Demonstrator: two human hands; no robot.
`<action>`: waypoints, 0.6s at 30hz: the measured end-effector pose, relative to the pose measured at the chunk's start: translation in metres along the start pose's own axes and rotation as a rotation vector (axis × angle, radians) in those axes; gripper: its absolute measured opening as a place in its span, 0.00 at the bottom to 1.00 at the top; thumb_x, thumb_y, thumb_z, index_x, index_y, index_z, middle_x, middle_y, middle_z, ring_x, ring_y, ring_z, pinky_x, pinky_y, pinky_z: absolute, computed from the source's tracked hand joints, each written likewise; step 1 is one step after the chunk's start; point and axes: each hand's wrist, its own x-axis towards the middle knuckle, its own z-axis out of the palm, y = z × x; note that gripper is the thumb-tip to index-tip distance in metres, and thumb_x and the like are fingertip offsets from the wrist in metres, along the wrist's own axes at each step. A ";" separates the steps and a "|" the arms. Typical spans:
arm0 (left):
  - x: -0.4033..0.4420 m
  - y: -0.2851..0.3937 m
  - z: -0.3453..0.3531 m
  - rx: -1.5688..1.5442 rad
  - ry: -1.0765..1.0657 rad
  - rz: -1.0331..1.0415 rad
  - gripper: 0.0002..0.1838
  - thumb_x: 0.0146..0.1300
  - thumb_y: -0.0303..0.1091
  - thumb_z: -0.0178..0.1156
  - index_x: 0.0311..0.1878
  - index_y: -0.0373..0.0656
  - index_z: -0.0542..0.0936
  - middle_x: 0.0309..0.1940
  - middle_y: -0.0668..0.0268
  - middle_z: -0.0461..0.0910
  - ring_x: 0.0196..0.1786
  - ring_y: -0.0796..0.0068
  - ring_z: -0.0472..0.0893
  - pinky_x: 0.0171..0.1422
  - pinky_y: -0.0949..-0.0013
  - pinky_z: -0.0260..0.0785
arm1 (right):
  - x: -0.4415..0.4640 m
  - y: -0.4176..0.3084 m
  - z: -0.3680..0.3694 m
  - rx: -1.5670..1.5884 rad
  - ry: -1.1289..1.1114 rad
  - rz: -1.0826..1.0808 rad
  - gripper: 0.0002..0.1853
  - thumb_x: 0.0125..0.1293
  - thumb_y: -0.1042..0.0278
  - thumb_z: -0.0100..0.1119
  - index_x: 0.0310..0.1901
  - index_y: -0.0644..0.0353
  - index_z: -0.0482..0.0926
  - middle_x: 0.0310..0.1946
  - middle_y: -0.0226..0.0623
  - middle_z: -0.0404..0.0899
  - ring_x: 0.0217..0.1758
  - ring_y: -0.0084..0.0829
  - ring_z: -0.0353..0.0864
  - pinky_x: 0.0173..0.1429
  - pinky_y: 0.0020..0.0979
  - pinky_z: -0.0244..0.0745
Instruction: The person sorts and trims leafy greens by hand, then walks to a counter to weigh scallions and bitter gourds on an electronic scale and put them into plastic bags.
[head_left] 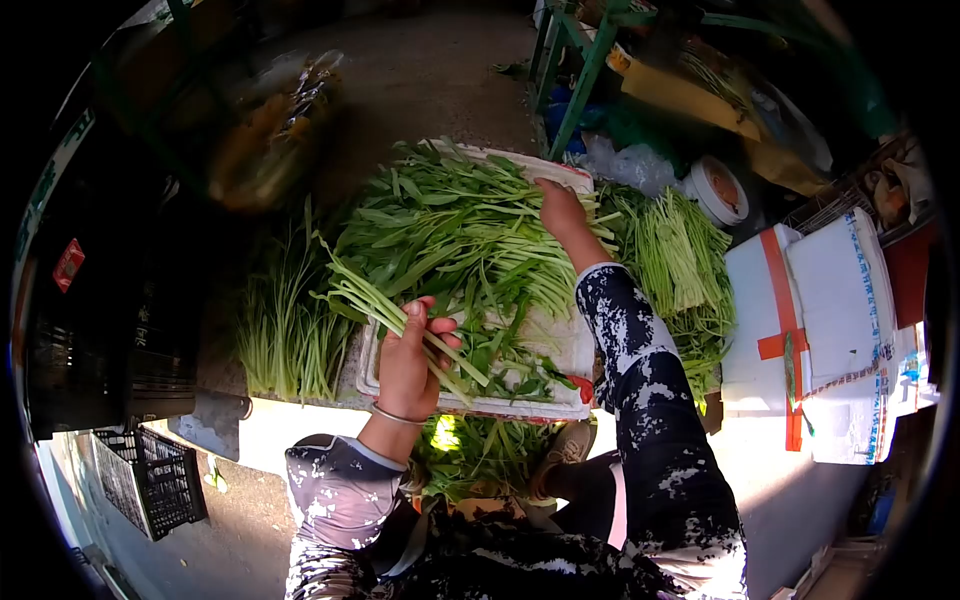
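My left hand [408,370] is closed round a small bunch of green stems [375,300], whose ends stick out past the palm. A wide heap of leafy green vegetables [440,215] lies in a white foam tray [540,408] before me. My right hand [560,208] reaches to the tray's far right part, at the stem ends of the heap; its fingers are mostly hidden, so its grip cannot be made out. Loose leaves [500,365] lie in the near part of the tray.
Bundled greens [675,250] stand right of the tray, others [290,340] left. White foam boxes [800,330] with red tape are at the right. A black crate [155,480] sits lower left, and more greens [485,450] lie below the tray between my feet.
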 end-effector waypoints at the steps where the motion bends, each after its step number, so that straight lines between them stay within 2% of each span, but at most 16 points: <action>1: 0.001 0.001 0.000 -0.001 0.011 0.006 0.17 0.62 0.48 0.51 0.45 0.46 0.69 0.23 0.71 0.76 0.24 0.80 0.75 0.22 0.80 0.61 | 0.008 0.004 0.013 -0.060 0.058 -0.047 0.19 0.59 0.73 0.46 0.53 0.50 0.70 0.50 0.37 0.72 0.55 0.42 0.67 0.54 0.39 0.66; 3: 0.002 0.003 0.000 -0.008 0.013 -0.019 0.17 0.62 0.48 0.51 0.45 0.46 0.69 0.23 0.71 0.76 0.24 0.79 0.75 0.22 0.80 0.62 | 0.010 0.000 0.017 -0.068 0.011 -0.003 0.20 0.57 0.74 0.49 0.53 0.49 0.71 0.51 0.35 0.72 0.57 0.41 0.64 0.57 0.38 0.64; 6: 0.004 0.004 -0.002 -0.033 -0.002 -0.030 0.16 0.62 0.48 0.50 0.44 0.46 0.70 0.24 0.71 0.75 0.25 0.79 0.75 0.22 0.80 0.61 | 0.017 0.003 0.011 -0.127 -0.118 0.084 0.15 0.56 0.68 0.53 0.47 0.51 0.75 0.46 0.34 0.75 0.52 0.38 0.68 0.53 0.38 0.67; 7: 0.004 0.004 -0.002 -0.045 -0.014 -0.039 0.15 0.62 0.47 0.50 0.44 0.46 0.70 0.24 0.71 0.75 0.25 0.80 0.75 0.22 0.80 0.61 | 0.018 0.006 0.008 -0.131 -0.118 0.082 0.15 0.56 0.68 0.53 0.47 0.51 0.75 0.46 0.34 0.75 0.52 0.38 0.68 0.53 0.38 0.67; 9: 0.004 0.002 -0.003 -0.050 -0.032 -0.038 0.14 0.63 0.47 0.50 0.43 0.46 0.70 0.24 0.72 0.75 0.26 0.80 0.75 0.22 0.80 0.61 | 0.011 0.005 -0.011 -0.154 -0.036 -0.037 0.11 0.57 0.64 0.55 0.42 0.53 0.77 0.41 0.32 0.77 0.48 0.38 0.72 0.47 0.39 0.70; 13: 0.002 -0.001 0.000 -0.010 -0.056 -0.073 0.12 0.64 0.44 0.50 0.42 0.47 0.70 0.25 0.74 0.74 0.26 0.82 0.74 0.23 0.81 0.60 | -0.009 -0.010 -0.058 -0.008 -0.017 -0.006 0.10 0.59 0.64 0.54 0.41 0.56 0.77 0.36 0.34 0.79 0.41 0.35 0.76 0.41 0.36 0.72; 15: -0.003 -0.002 0.004 0.006 -0.079 -0.076 0.12 0.63 0.43 0.50 0.42 0.46 0.71 0.25 0.74 0.74 0.26 0.82 0.73 0.23 0.80 0.60 | -0.029 -0.012 -0.071 0.426 0.011 -0.052 0.11 0.58 0.64 0.56 0.41 0.60 0.76 0.31 0.33 0.79 0.33 0.29 0.77 0.36 0.30 0.71; 16: -0.003 -0.004 0.005 0.043 -0.085 -0.077 0.11 0.63 0.43 0.50 0.41 0.46 0.71 0.26 0.74 0.74 0.26 0.83 0.73 0.23 0.80 0.60 | -0.043 -0.015 -0.078 0.419 0.019 -0.049 0.11 0.58 0.64 0.56 0.41 0.60 0.76 0.31 0.33 0.79 0.33 0.29 0.77 0.36 0.30 0.71; 18: -0.005 -0.010 0.007 0.076 -0.097 -0.069 0.11 0.63 0.42 0.51 0.40 0.45 0.73 0.26 0.73 0.75 0.25 0.84 0.73 0.23 0.80 0.59 | -0.083 -0.038 -0.101 1.031 -0.241 0.234 0.11 0.59 0.64 0.57 0.39 0.61 0.75 0.29 0.30 0.79 0.27 0.19 0.72 0.28 0.21 0.66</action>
